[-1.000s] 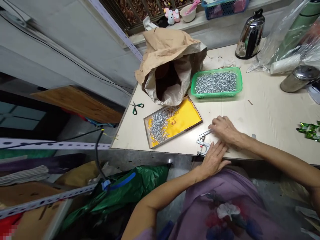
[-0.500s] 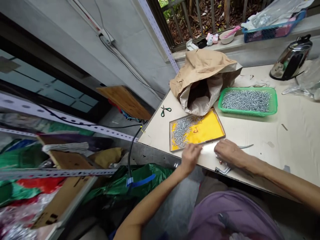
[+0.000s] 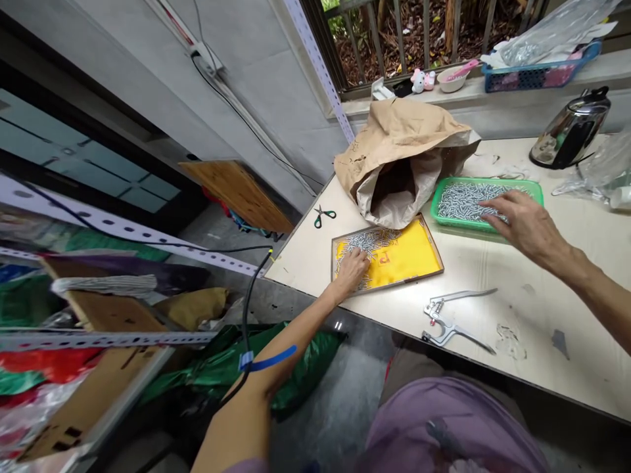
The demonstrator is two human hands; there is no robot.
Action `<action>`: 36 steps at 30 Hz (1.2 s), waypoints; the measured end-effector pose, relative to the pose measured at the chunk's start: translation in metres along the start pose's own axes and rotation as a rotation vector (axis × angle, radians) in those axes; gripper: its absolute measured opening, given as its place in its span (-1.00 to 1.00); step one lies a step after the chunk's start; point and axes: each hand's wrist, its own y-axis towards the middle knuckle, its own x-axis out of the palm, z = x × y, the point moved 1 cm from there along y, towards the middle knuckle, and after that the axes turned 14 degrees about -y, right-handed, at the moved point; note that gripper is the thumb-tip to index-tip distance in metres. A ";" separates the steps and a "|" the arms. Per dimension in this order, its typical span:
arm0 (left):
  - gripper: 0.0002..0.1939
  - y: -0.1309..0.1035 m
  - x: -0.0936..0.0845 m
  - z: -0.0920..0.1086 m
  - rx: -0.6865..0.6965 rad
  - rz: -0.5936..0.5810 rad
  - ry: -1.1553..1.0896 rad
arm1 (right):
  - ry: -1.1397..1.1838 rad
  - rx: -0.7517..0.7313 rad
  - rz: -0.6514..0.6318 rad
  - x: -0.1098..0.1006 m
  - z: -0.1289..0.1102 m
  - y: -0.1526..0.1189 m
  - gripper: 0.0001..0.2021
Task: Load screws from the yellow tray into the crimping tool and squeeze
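Note:
My left hand [image 3: 352, 270] reaches into a shallow tray [image 3: 419, 274] with a yellow bottom. Its fingers are bent together among the small silvery metal pieces [image 3: 362, 242] heaped on the tray's left side, and the fingertips are hidden. My right hand [image 3: 525, 226] is over the near right part of a green plastic basket [image 3: 493, 228] full of similar metal pieces [image 3: 461, 200]. Thumb and fingers are apart there, with nothing visible between them. A pair of metal hand-press pliers [image 3: 446, 325] lies spread on the table near the front edge, with neither hand on it.
A big brown paper bag [image 3: 394, 131] gapes open behind the tray. Green-handled scissors [image 3: 324, 215] lie to the left. A shiny kettle [image 3: 569, 131] and clear plastic bags [image 3: 604, 167] stand at the back right. A black cable [image 3: 249, 289] hangs at the table's left corner.
My right hand has left the pliers and moved up and right to the green basket. My left hand has gone from the tray's front edge into the metal pieces.

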 end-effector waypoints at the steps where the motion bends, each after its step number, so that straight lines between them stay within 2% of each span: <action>1: -0.77 0.000 -0.001 -0.001 0.000 -0.002 -0.006 | 0.026 -0.022 -0.033 -0.001 -0.011 -0.010 -0.70; 3: -0.77 0.000 -0.004 -0.001 -0.007 0.024 -0.042 | 0.107 -0.071 -0.141 -0.002 -0.036 -0.037 -0.72; 5: -0.77 -0.004 -0.006 0.007 -0.025 0.121 -0.156 | 0.182 -0.107 -0.282 -0.003 -0.060 -0.069 -0.75; 8: -0.82 -0.019 -0.004 0.039 -0.065 0.250 -0.536 | 0.232 -0.106 -0.504 -0.006 -0.088 -0.117 -0.77; 9: -0.83 -0.026 -0.001 0.055 -0.075 0.226 -0.702 | 0.239 -0.097 -0.568 -0.008 -0.094 -0.130 -0.79; 11: -0.83 -0.039 0.006 0.089 -0.107 0.103 -1.004 | 0.236 -0.069 -0.663 -0.011 -0.103 -0.150 -0.85; 14: -0.76 -0.053 0.020 0.130 -0.220 -0.070 -1.279 | 0.198 -0.018 -0.715 -0.013 -0.112 -0.164 -0.87; 17: -0.70 -0.057 0.033 0.148 -0.362 -0.145 -1.363 | 0.161 0.016 -0.718 -0.011 -0.117 -0.168 -0.84; 20: -0.72 -0.056 0.040 0.149 -0.436 -0.164 -1.336 | 0.145 0.029 -0.698 -0.007 -0.120 -0.170 -0.85; 23: -0.76 -0.056 0.042 0.149 -0.460 -0.177 -1.293 | 0.142 0.035 -0.615 -0.003 -0.122 -0.175 -0.82; 27: -0.79 -0.056 0.042 0.150 -0.468 -0.178 -1.282 | 0.107 -0.002 -0.447 0.000 -0.121 -0.178 -0.76; 30: -0.81 -0.052 0.042 0.151 -0.450 -0.116 -1.258 | 0.023 -0.035 -0.343 0.003 -0.117 -0.176 -0.71; 36: -0.87 -0.048 0.032 0.155 -0.318 0.015 -1.130 | -0.087 -0.057 -0.251 0.008 -0.112 -0.170 -0.68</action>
